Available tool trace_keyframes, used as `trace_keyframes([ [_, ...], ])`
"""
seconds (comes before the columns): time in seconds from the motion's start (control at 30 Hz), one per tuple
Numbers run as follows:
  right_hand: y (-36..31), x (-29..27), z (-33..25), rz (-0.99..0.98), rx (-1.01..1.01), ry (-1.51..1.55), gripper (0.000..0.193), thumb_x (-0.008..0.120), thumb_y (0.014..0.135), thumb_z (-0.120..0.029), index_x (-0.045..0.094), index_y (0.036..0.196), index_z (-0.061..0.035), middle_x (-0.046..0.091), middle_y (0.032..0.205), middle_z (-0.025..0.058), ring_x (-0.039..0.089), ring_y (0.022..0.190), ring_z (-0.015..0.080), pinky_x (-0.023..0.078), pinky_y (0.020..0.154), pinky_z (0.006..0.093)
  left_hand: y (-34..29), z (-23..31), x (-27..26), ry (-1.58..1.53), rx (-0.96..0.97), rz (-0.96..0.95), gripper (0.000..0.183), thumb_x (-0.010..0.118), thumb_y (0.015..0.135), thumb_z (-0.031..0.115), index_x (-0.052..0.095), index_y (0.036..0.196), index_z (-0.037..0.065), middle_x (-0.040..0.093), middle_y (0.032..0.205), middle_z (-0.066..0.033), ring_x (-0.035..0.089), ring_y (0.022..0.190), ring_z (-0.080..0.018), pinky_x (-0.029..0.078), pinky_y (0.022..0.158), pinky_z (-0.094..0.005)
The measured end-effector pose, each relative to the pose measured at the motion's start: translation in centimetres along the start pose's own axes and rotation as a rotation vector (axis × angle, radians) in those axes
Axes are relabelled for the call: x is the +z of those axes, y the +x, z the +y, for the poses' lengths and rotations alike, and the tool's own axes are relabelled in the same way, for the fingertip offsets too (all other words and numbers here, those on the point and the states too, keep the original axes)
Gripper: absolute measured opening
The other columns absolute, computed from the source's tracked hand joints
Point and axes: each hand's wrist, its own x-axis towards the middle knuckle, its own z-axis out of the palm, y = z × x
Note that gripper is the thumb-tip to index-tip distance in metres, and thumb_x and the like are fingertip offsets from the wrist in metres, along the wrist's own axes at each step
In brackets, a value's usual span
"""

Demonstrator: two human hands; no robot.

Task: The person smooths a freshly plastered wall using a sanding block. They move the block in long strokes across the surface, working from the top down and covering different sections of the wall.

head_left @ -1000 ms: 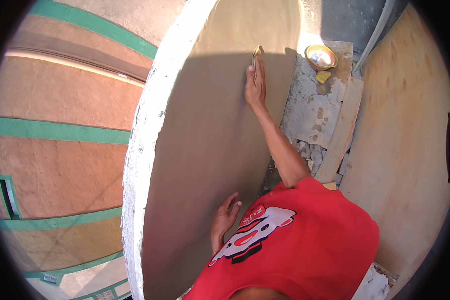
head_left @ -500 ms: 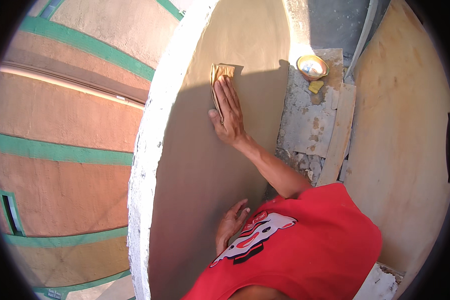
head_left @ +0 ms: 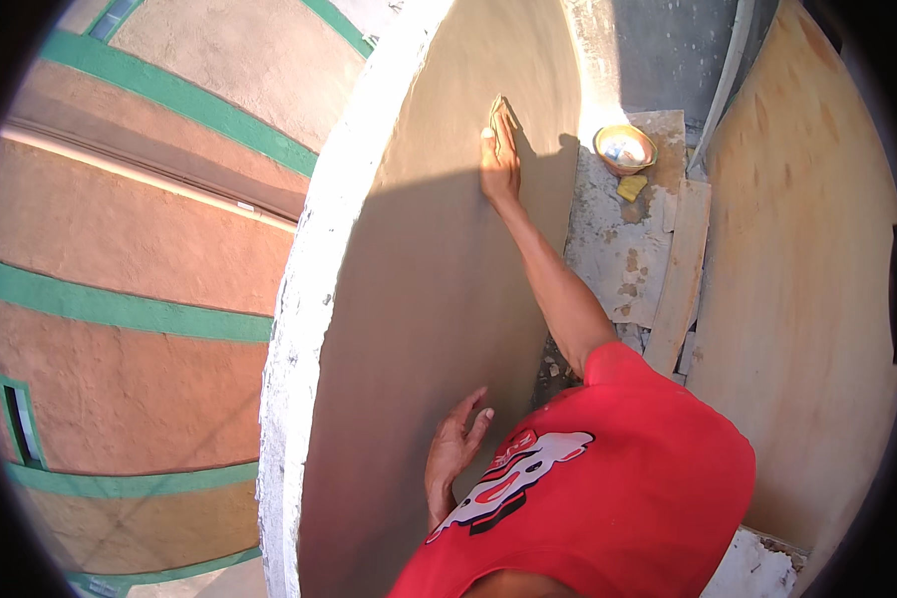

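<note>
From my end I saw an orange-brown building point(head_left: 130, 239) on the left, then a rough white edge point(head_left: 302, 299) bordering a smooth plastered surface point(head_left: 409, 299). Farther right, a bowl point(head_left: 626, 167) stood on a stained board point(head_left: 603, 259), a yellow sponge-like piece point(head_left: 632, 186) just beside its near side. A long plank point(head_left: 681, 274) ran toward me, and a large wooden panel point(head_left: 797, 279) filled the right. A red shirt point(head_left: 618, 478) blocked my view of the near right part of the surface. By the shirt was the left hand point(head_left: 453, 446), its fingers apart and holding nothing I could see; whether they touched the surface I could not tell. Far off, in sunlight, the right hand point(head_left: 501, 164) held a folded tan pad point(head_left: 496, 107), fingers straight and close together, the pad showing as a thin edge along their left side and tips
</note>
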Motion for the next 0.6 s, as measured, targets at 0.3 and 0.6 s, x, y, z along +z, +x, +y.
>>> trace_keyframes([
  [0.3,-3.5,0.8,-1.9,-0.06,-0.241,-0.029,0.06,0.042,0.108,-0.036,0.041,0.152,0.0044,0.038,0.161,0.0219,0.032,0.151,0.0418,0.027,0.124,0.0475,-0.6,6.2,-2.8,0.007,0.181,0.164,0.047,0.065,0.101,0.023,0.055,0.144,0.007,0.069,0.13,-0.0152,0.066,0.119,-0.0301,0.056,0.093,-0.0417],
  [0.6,-5.6,0.8,-5.9,-0.117,-0.399,-0.128,0.061,0.041,0.108,-0.038,0.043,0.151,0.0047,0.041,0.158,0.0232,0.036,0.15,0.0386,0.029,0.122,0.051,-0.2,7.8,-3.5,0.215,0.571,0.526,0.046,0.069,0.091,0.002,0.061,0.136,0.005,0.072,0.119,-0.0156,0.068,0.114,-0.0317,0.054,0.097,-0.0412],
])
